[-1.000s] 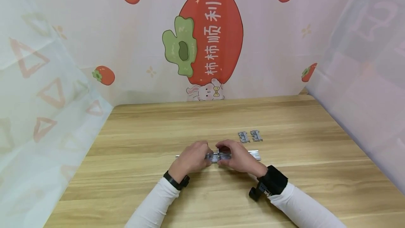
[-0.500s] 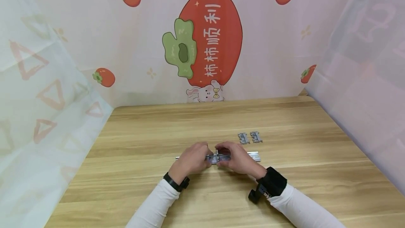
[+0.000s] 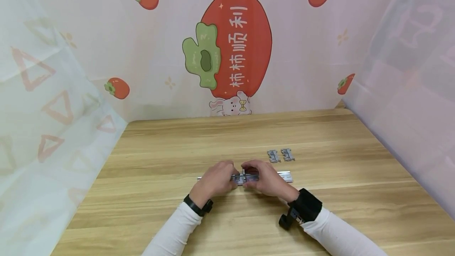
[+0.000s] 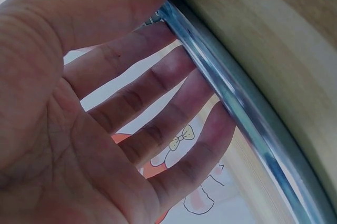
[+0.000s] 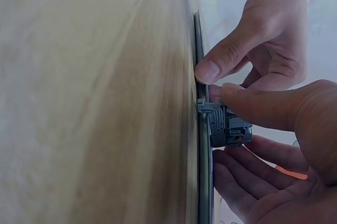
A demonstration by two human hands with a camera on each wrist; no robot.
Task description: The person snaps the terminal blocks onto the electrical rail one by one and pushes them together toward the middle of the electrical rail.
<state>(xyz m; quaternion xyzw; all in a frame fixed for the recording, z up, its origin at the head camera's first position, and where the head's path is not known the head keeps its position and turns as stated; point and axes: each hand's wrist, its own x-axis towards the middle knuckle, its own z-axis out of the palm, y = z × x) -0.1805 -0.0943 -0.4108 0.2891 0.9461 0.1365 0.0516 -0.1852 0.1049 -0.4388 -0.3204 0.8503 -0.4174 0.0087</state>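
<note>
Head view: on the pale wood-grain surface point(image 3: 142, 198), one long silver metal rail point(image 3: 239, 180), two hands, three grey slotted plastic modules. Two of these, the loose left module point(image 3: 273, 156) and the loose right module point(image 3: 287, 154), lie flat side by side beyond the rail. The third, the held module point(image 3: 244, 175), stands upright across the rail between the hands. Left hand point(image 3: 217, 177) grips the rail; right hand point(image 3: 266, 177) pinches the held module. White cloth backdrop point(image 3: 153, 54) behind, printed with red fruit. Against one second ago: whole scene a little lower in view; hands, rail and both loose modules otherwise arranged alike.

Left wrist view: thumb on one side of the rail, four fingertips along its other edge. Part of one grey module shows beyond the thumb.

Right wrist view: held module between right thumb and fingers, its foot touching the rail; whether clipped on, cannot tell. Left thumb presses the rail just beside it.
</note>
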